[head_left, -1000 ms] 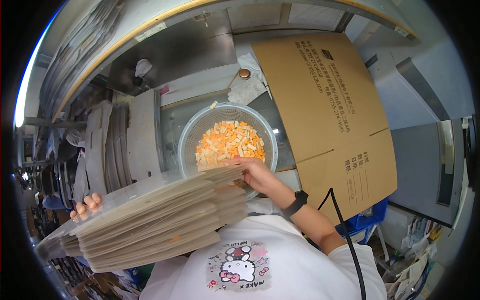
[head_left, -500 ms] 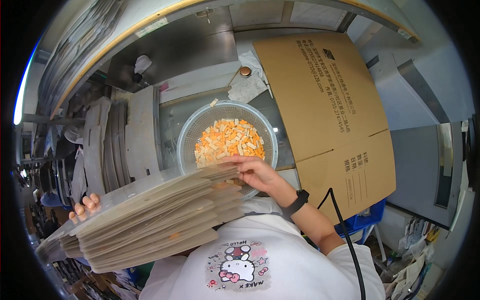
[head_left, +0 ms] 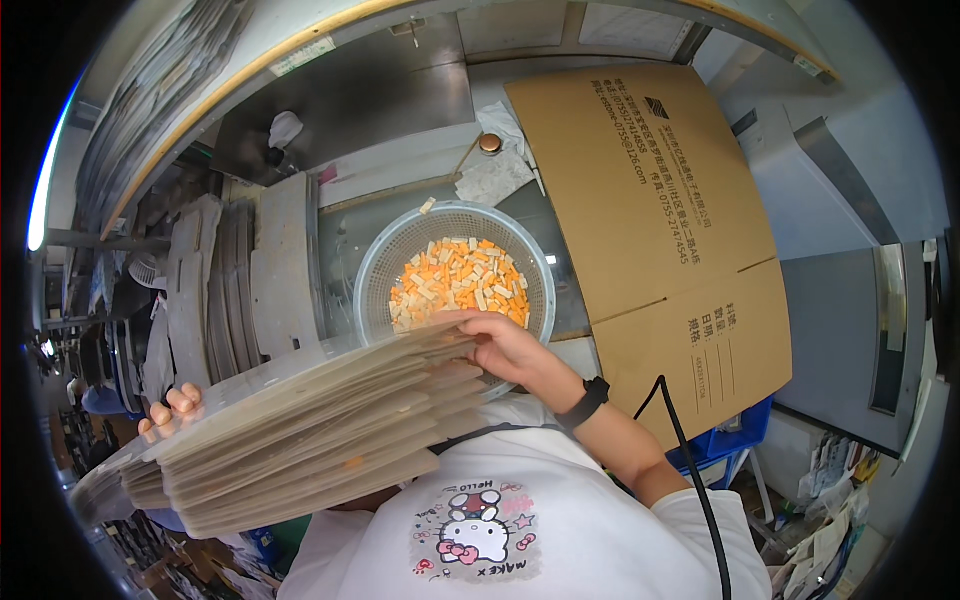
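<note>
A thick bundle of thin, greyish translucent sheets (head_left: pixel 310 430) lies tilted across my lap, its loose edges fanned toward me. Fingertips of my left hand (head_left: pixel 172 408) curl over its far left edge; the rest of that hand is behind the sheets. At the bundle's right end my right hand (head_left: pixel 505 350), with a black band on the wrist, pinches the corners of the top sheets. Just beyond, a round grey-blue plastic basket (head_left: pixel 372 255) holds many small orange and cream blocks (head_left: pixel 460 275). The sheets and my right hand cover its near rim.
One cream block (head_left: pixel 428 206) rests at the basket's far rim. A large flat cardboard box (head_left: pixel 660 230) stands to the right, with a black cable (head_left: pixel 690 470) below it. More grey boards (head_left: pixel 285 270) lean upright at the left. Crumpled white paper (head_left: pixel 495 175) lies behind the basket.
The bundle's lower sheets have lifted slightly, and its layers are spread a little differently. My right hand and wrist have shifted slightly toward me. Both hands keep their hold.
</note>
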Action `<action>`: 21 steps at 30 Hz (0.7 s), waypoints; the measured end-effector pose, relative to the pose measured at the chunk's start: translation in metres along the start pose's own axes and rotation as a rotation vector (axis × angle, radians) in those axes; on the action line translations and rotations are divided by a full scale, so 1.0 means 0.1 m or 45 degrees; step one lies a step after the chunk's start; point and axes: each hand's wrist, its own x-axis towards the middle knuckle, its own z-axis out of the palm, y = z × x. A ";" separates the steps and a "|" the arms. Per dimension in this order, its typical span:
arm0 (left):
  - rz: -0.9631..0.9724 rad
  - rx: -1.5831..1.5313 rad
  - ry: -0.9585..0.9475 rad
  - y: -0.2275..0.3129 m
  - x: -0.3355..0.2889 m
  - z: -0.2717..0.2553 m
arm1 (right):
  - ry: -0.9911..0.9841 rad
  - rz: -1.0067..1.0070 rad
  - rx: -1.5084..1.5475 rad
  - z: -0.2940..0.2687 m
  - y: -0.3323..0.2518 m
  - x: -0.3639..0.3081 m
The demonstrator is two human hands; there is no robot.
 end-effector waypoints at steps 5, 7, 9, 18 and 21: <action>-0.115 -0.019 0.019 0.04 0.05 0.07 | -0.091 -0.105 0.140 -0.04 0.02 -0.03; -0.086 0.071 -0.035 0.00 0.09 0.13 | -0.088 -0.109 0.118 -0.03 0.00 -0.04; -0.058 0.062 -0.049 -0.02 0.11 0.17 | -0.085 -0.113 0.095 -0.03 0.00 -0.03; 0.063 -0.038 -0.148 -0.04 0.01 -0.09 | 0.119 -0.068 -0.116 0.15 -0.04 0.05; 0.017 -0.036 -0.058 0.00 -0.07 -0.22 | 0.127 -0.017 -0.126 0.03 0.03 0.15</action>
